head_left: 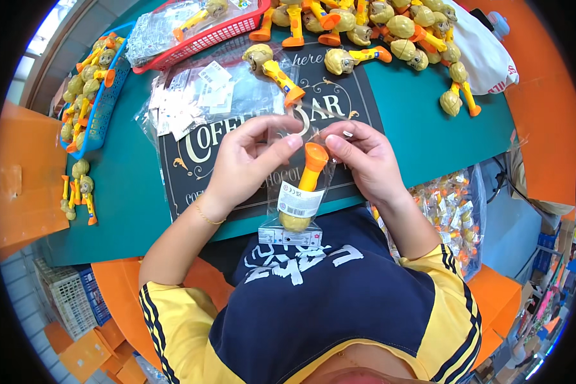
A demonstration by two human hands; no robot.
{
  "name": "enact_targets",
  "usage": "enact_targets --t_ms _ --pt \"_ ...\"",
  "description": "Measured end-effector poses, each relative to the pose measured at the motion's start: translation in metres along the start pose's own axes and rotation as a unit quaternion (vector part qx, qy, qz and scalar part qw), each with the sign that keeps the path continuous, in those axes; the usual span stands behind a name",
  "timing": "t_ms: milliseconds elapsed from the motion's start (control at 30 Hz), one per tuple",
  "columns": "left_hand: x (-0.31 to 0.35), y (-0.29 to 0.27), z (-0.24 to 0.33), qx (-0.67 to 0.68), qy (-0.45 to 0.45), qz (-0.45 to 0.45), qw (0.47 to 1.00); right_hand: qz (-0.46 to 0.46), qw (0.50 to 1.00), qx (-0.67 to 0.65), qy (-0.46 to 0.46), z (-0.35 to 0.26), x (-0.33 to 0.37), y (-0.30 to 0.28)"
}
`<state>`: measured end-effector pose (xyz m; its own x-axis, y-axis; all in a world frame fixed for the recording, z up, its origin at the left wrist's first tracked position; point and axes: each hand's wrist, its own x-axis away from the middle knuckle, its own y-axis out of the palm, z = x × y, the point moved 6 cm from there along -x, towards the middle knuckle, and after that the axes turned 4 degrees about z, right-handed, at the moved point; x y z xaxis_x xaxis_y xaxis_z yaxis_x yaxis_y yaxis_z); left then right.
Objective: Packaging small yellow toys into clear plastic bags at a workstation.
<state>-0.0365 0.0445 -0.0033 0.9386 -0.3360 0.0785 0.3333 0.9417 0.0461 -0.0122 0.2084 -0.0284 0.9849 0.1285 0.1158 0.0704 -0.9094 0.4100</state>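
In front of my chest hangs a clear plastic bag (273,182), its top edge between my two hands. Inside it is a yellow-and-orange toy (311,174) with a gold rounded head at the bottom and an orange cup-shaped end at the top. A white barcode label (299,201) sits across the toy, and a printed strip lies along the bag's bottom. My left hand (257,153) pinches the bag's upper left with thumb and forefinger. At the upper right, the thumb and fingers of my right hand (363,157) are closed on the bag.
Loose toys (401,29) heap at the table's far side. Clear bags and white labels (214,89) lie on a dark printed mat (358,83). A red basket (201,40) and a blue basket of toys (112,105) stand left; bagged toys (451,214) fill a sack at right.
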Motion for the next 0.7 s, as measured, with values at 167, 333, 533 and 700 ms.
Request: enact_targets --t_ms 167,333,533,700 --pt "-0.001 -0.014 -0.011 0.046 -0.035 0.003 0.998 -0.014 0.999 0.025 0.027 0.0 -0.004 0.002" --pt "-0.002 -0.021 -0.026 0.082 -0.032 0.026 0.996 -0.014 0.999 0.025 0.026 0.005 -0.007 0.002" --pt "-0.004 -0.025 -0.031 0.125 -0.027 0.039 0.991 -0.002 0.999 0.041 0.036 0.007 -0.01 0.001" --pt "-0.004 -0.025 -0.031 0.094 -0.033 0.039 0.994 -0.012 0.998 0.054 0.016 0.008 -0.011 0.003"
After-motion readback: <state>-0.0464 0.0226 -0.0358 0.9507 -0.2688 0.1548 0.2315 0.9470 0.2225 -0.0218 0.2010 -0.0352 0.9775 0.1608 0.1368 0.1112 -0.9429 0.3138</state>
